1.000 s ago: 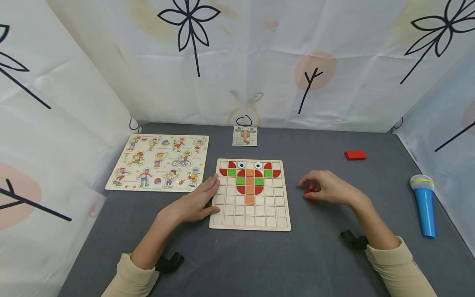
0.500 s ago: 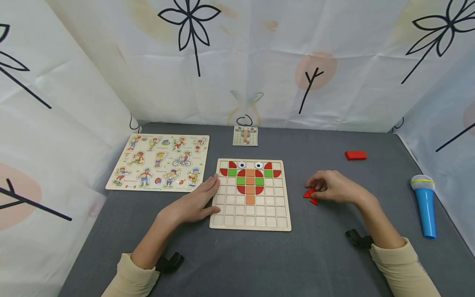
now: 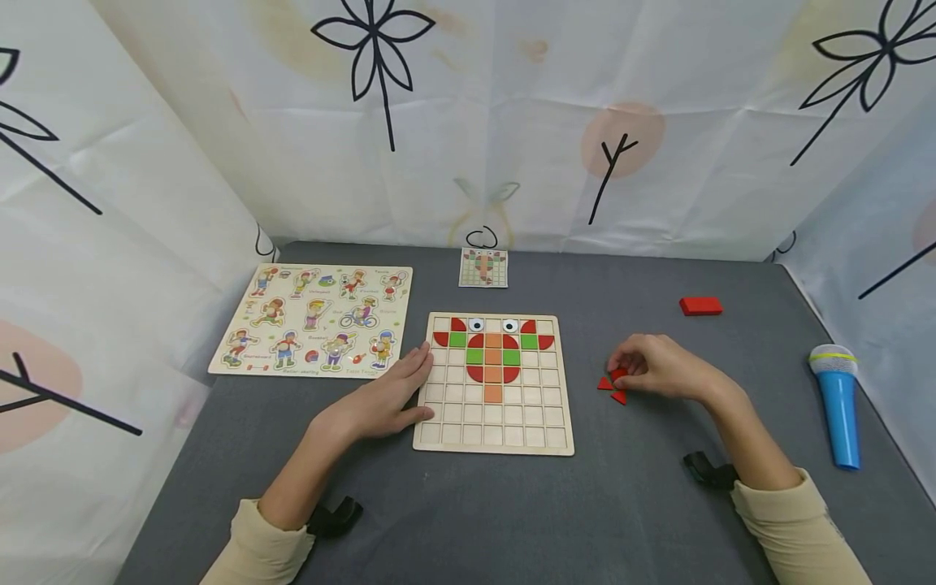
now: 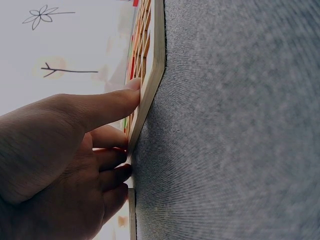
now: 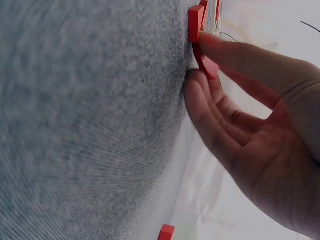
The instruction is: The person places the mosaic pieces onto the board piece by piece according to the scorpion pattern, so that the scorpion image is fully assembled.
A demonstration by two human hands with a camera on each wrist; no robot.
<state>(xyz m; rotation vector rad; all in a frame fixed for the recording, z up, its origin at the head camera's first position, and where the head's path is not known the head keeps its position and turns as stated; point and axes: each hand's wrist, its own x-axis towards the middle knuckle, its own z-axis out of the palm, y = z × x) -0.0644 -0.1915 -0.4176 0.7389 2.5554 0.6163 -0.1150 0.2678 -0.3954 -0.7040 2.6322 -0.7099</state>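
Observation:
My left hand (image 3: 386,400) rests against the left edge of a wooden grid board (image 3: 453,436), fingers nearly straight and the thumb at the rim in the left wrist view. Red, green and orange tiles and two eye tiles fill part of the board's upper half. Right of the board, my right hand (image 3: 658,367) pinches a small red piece with a curved edge (image 5: 206,65) between thumb and fingers, low over the grey table. Two red wedge-shaped pieces, one left (image 3: 604,383) and one nearer (image 3: 619,398), lie beside the fingertips.
Behind the board lies a small pattern card (image 3: 483,268). A picture puzzle board (image 3: 252,357) with sports figures is at the left. A red block (image 3: 700,306) sits farther back on the right, and a blue toy microphone (image 3: 839,418) lies near the right table edge.
My right hand has shifted slightly right. The red pieces beneath it have spread apart, and one is now between its thumb and fingers. The left hand and board stay put.

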